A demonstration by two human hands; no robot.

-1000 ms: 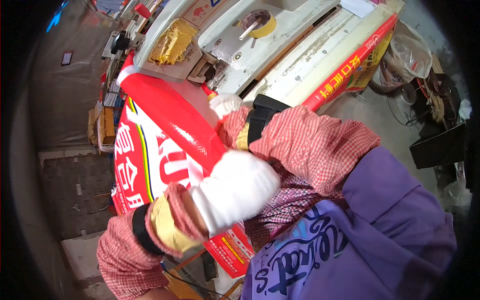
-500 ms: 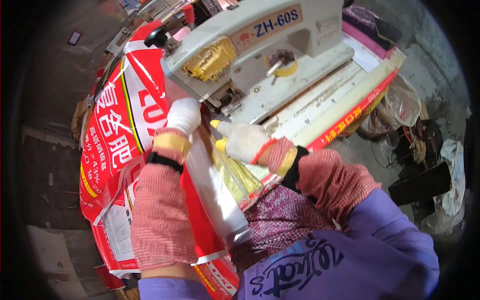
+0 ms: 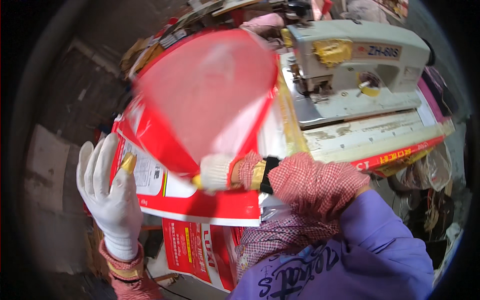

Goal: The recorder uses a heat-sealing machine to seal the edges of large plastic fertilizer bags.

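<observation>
right hand (image 3: 217,172) pinches red sack (image 3: 205,100), blurred, mouth up-left | left hand (image 3: 112,195) spread open on it

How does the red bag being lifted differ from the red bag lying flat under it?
The lifted bag is raised and motion-blurred, showing plain red; the flat bag lies still and sharp, showing a white printed panel. The right hand grips the lifted bag at its lower edge, while the left hand, open, rests at the flat bag's left edge. Both are glossy red sacks.
</observation>
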